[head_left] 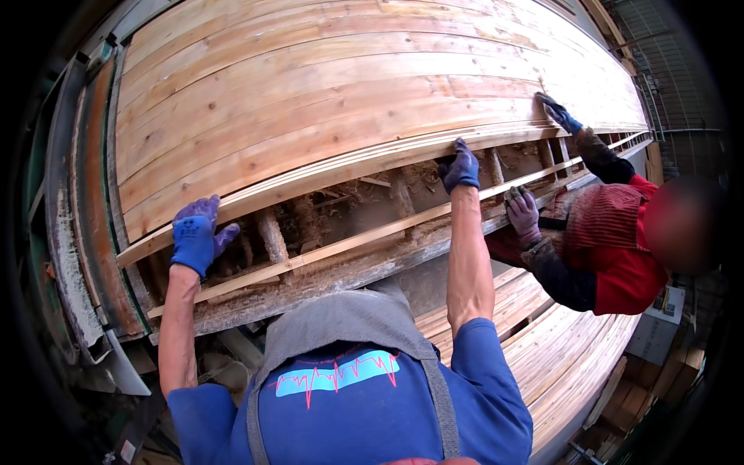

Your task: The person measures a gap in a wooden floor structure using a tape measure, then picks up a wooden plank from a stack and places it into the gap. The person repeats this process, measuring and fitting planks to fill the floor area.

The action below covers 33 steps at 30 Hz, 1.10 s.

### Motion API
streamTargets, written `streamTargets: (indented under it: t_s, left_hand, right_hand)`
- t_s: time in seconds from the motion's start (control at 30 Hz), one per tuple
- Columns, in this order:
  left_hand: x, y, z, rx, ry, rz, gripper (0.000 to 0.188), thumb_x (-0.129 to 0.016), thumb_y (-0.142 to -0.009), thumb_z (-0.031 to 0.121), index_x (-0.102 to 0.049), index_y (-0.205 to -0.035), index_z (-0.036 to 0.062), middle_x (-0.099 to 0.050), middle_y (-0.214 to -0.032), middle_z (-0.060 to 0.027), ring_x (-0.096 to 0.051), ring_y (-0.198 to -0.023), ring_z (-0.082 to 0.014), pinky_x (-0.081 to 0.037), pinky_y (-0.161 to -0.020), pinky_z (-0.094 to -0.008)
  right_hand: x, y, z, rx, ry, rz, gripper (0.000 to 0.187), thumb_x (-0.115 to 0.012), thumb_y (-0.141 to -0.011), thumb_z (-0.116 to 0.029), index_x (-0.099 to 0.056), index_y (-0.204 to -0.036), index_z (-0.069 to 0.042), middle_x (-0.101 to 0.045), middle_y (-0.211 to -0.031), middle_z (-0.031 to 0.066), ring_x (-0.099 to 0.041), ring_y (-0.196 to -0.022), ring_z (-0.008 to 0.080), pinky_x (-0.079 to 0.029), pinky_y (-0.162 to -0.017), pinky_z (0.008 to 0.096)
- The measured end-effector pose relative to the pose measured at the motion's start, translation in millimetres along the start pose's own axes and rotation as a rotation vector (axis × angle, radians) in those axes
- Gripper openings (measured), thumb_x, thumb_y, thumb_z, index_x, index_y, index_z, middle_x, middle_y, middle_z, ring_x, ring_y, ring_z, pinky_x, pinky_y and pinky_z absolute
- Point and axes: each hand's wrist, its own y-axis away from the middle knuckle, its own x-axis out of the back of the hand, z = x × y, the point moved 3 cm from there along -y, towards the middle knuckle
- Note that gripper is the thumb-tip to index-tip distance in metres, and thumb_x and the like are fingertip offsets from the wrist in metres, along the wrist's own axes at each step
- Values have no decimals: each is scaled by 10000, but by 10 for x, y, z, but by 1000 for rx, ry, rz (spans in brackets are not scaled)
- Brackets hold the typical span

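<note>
Shavings [426, 174] in frame [370, 273] beside planks [310, 112]

A long counter [232, 308] slants from eight o'clock up toward two, crossbars [271, 232] showing on its six o'clock side. Pale planks [310, 108] lie edge to edge toward twelve; a thin strip [372, 237] lies across the crossbars, apparently dusted with shavings.
</note>
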Motion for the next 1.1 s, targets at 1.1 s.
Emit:
streamTargets:
  t_s: [1.1]
  left_hand:
    - [37, -97, 46, 32, -122, -80, 583, -777, -776, 274, -592, -1281, 51, -620, -1059, -153, -604, -953, -332, -492, -783, -469]
  right_hand:
    - [62, -66, -128, 50, 205, -11, 377, -714, -872, -455, -654, -1115, -173, -697, -964, 21, -670, -727, 166, -400, -494, 301]
